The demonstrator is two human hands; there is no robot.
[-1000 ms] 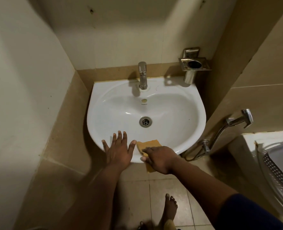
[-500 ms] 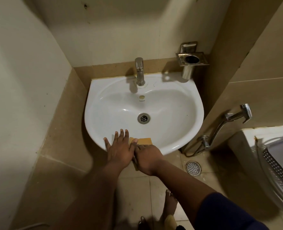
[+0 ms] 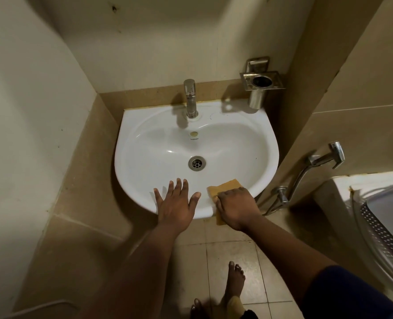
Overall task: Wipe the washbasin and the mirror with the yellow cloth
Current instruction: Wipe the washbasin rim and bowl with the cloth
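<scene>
Fingers of right hand [image 3: 236,207] clamp the yellow cloth [image 3: 224,187] (square, matte) on the glossy washbasin [image 3: 144,143] rim; left hand [image 3: 176,204] splayed flat.

A white washbasin [image 3: 144,143] is fixed in the corner. On its front rim a yellow cloth [image 3: 223,188] is pressed under the right hand [image 3: 237,208]; beside it, the left hand [image 3: 176,204] is laid flat.

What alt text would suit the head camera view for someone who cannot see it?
A person's right hand presses a yellow cloth on the front rim of a white washbasin, the left hand flat beside it. Behind stands a steel tap.
</scene>
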